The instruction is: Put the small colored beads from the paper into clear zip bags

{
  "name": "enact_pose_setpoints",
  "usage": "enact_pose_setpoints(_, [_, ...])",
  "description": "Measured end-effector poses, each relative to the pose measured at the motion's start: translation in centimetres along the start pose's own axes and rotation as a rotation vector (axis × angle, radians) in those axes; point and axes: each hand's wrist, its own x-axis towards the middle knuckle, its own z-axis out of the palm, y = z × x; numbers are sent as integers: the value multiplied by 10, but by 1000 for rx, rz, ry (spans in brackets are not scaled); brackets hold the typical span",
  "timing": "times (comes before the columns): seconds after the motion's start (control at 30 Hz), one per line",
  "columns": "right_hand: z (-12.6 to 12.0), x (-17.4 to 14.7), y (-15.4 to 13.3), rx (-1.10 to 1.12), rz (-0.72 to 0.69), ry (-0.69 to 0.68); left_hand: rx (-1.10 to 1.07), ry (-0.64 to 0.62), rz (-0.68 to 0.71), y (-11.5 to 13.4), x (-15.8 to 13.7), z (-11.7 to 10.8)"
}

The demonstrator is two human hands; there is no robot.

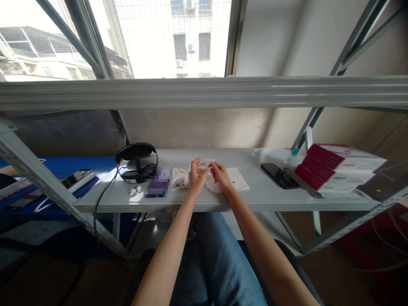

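Note:
My left hand [197,175] is raised just above the grey shelf, its fingers curved and its thumb reaching toward the other hand. Fingertips of my right hand [219,173] are pinched together close to that thumb. Between the two hands is something small and partly see-through, too small to name. Under and beside my right hand lies a thin white sheet [239,179] with small red spots or bits on it. A clear plastic bag [180,177] of small mixed pieces rests just left of my left hand.
Left on the shelf [255,199] are a black headset [137,163] with a cable, white earbuds [135,191] and a blurred-out purple item [158,183]. A black phone [279,175] and stacked red-and-white boxes [338,168] stand right. A metal beam [204,92] crosses ahead.

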Motion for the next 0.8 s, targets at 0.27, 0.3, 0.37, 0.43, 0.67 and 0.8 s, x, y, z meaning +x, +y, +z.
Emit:
enact_pose_setpoints(0.27, [0,-2,0,-14,-52,-24,-58,-137,-60,0,0,2])
enact_pose_setpoints(0.3, [1,-2,0,3,-49,-25,-75,-166,-64,0,0,2])
enact_pose_setpoints(0.37, [2,-2,0,32,-34,-31,-100,-196,-60,0,-1,2])
enact_pose_setpoints(0.43, [2,-1,0,62,-13,-47,-117,-180,-54,0,-1,2])
enact_pose_setpoints(0.67, [-8,7,2,264,51,263,-211,-66,-80,0,2,0])
enact_pose_setpoints(0.8, [-13,9,3,325,41,392,-166,-63,-68,-3,2,0])
